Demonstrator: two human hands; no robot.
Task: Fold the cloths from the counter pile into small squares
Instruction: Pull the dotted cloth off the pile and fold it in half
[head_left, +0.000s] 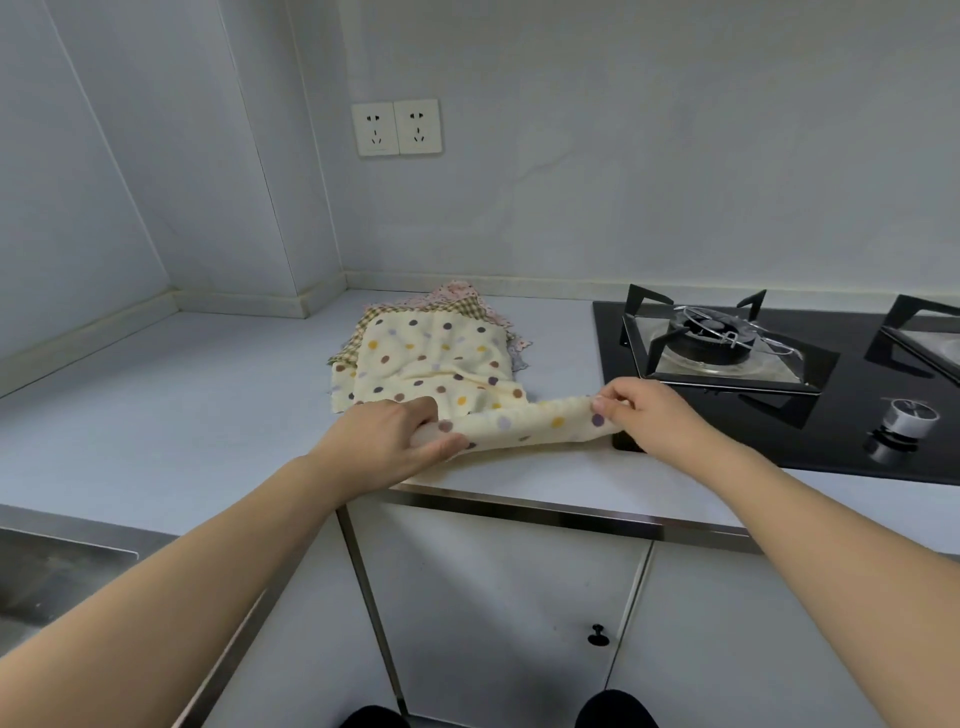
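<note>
Both hands, left hand (387, 434) and right hand (644, 410), pinched the near corners of the cream polka-dot cotton cloth (441, 364) atop the pile, left of the black gas hob (769, 374). First fold apparently starting; next, carry that edge to the far edge.

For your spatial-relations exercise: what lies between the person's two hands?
In the head view, the lifted near edge of the polka-dot cloth spans from the left hand to the right hand; each pinches one end.
</note>
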